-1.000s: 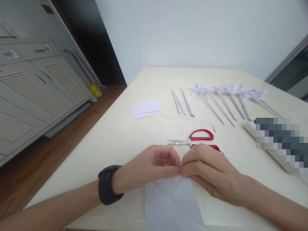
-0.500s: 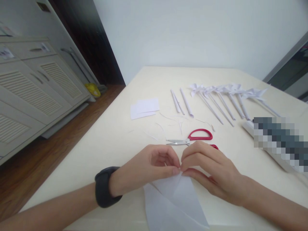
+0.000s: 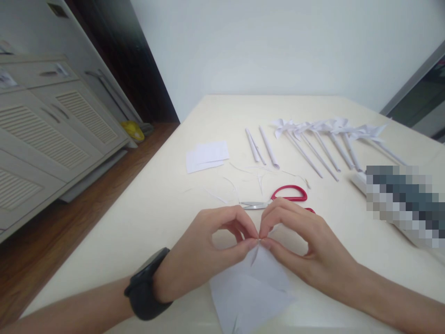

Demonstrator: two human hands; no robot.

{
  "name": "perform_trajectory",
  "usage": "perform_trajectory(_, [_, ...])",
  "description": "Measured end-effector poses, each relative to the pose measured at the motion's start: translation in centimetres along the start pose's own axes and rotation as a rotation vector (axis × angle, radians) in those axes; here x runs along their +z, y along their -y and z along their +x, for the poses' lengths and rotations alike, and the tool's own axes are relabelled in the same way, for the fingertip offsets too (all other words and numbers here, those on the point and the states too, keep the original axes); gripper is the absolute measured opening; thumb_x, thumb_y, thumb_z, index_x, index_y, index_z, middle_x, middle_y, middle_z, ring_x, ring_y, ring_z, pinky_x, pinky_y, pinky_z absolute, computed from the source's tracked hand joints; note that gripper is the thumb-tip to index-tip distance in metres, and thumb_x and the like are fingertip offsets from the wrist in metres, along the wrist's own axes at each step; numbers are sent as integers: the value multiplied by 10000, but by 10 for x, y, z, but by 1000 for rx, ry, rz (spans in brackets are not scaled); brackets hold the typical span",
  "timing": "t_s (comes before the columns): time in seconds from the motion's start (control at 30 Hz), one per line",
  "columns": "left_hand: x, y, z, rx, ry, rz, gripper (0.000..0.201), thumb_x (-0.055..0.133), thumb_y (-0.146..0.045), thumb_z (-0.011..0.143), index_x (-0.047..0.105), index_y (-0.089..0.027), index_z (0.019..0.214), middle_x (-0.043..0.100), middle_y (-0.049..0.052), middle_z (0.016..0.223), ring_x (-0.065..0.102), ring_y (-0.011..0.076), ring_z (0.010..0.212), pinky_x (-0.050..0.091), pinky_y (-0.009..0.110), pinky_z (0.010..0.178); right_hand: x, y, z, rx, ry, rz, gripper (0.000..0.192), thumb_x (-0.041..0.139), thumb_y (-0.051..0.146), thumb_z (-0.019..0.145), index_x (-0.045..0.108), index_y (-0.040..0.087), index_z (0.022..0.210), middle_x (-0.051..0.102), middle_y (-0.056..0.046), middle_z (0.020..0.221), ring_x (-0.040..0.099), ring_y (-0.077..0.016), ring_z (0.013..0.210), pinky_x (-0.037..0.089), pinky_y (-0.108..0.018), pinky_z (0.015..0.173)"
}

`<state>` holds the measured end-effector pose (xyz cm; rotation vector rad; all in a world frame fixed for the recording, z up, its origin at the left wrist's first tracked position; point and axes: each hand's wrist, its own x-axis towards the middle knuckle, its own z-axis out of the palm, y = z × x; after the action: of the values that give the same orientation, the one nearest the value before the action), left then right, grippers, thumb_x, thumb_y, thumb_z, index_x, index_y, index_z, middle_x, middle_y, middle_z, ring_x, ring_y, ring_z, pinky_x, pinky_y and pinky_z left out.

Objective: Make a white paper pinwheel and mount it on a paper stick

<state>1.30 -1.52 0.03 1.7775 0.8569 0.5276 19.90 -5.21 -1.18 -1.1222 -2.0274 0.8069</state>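
Note:
A white sheet of paper point(image 3: 250, 292) lies folded at the table's near edge, its tip raised between my hands. My left hand point(image 3: 205, 248), with a black watch on the wrist, pinches that tip between thumb and forefinger. My right hand point(image 3: 306, 246) pinches the same tip from the other side, fingertips touching the left ones. Red-handled scissors point(image 3: 278, 198) lie shut on the table just beyond my fingers, partly hidden by my right hand.
On the cream table point(image 3: 163, 204) lie small white paper pieces point(image 3: 207, 155), thin paper trimmings point(image 3: 239, 178), three rolled paper sticks point(image 3: 262, 147) and several finished paper pinwheels point(image 3: 325, 137). A blurred object point(image 3: 403, 204) sits at the right. Cabinets point(image 3: 52, 134) and wooden floor are at the left.
Both hands have drawn a little nearer and their fingers have arched up. The paper's tip now stands more upright and folded between the fingertips; the sheet has shifted slightly.

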Motion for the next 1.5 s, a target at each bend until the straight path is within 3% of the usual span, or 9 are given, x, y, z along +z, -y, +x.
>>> perform_trajectory(0.27, [-5, 9, 9, -229, 162, -407, 86, 613, -219, 743, 593, -136, 728, 587, 6, 724, 542, 119, 696, 422, 230, 639, 1, 0, -2, -82, -41, -45, 166, 535, 50, 745, 530, 192, 831, 494, -19, 892, 489, -142, 835, 424, -272, 707])
perform_trajectory(0.47, [-2, 13, 9, -266, 209, -482, 63, 625, -177, 732, 615, -132, 775, 630, 32, 810, 572, 152, 799, 425, 277, 745, 4, 1, -3, -89, -65, -49, 191, 547, 28, 714, 508, 184, 817, 489, -10, 909, 483, -128, 853, 406, -252, 717])
perform_trajectory(0.83, [3, 19, 9, -226, 151, -618, 56, 668, -110, 678, 618, -130, 665, 629, 4, 729, 574, 118, 722, 428, 237, 691, 10, 5, -4, -118, -99, -27, 223, 527, -6, 690, 456, 184, 782, 482, 7, 885, 484, -107, 819, 395, -232, 693])
perform_trajectory(0.93, [2, 18, 9, -173, 137, -574, 81, 690, -109, 652, 614, -130, 631, 620, 0, 708, 572, 120, 706, 436, 239, 676, 9, 5, -6, -103, -94, -30, 230, 530, -1, 690, 455, 188, 798, 482, 8, 882, 482, -109, 818, 398, -236, 685])
perform_trajectory(1.17, [-5, 9, 7, 104, 173, -173, 75, 680, -167, 684, 636, -115, 652, 634, 34, 728, 587, 140, 728, 457, 267, 725, 6, 8, -7, -86, -22, -70, 231, 554, 73, 693, 458, 185, 872, 481, -5, 896, 465, -141, 847, 395, -282, 712])
perform_trajectory(1.5, [-8, 3, 7, 131, 244, -116, 89, 677, -143, 683, 623, -102, 625, 622, 38, 699, 571, 136, 716, 466, 269, 710, 7, 7, -7, -93, 29, -61, 264, 561, 91, 681, 445, 178, 902, 482, -16, 907, 447, -161, 859, 384, -313, 724])
